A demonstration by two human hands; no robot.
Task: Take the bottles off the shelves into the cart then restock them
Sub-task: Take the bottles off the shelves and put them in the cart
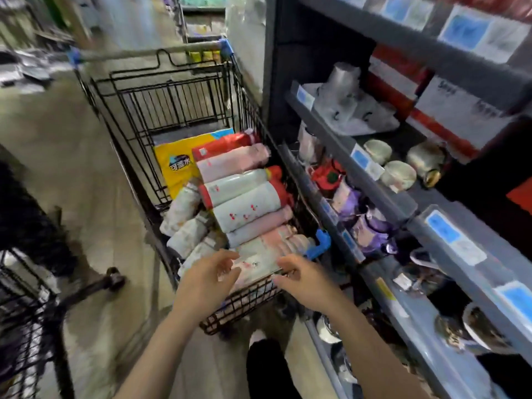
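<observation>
Here the nearest bottle (pixel 259 262) lies crosswise just beyond both hands' fingers, left (pixel 227 259) and right (pixel 283 262), which hang loosely curled, grasping nothing.

Bottles (pixel 244 194) are lying on their sides, filling the black wire cart (pixel 161 116): white, pink, red-capped. More are sitting on the grey shelves (pixel 383 197).

The yellow package (pixel 175 165) in the cart (pixel 161 90) reads "可湿水"; other labels are blurred.
</observation>
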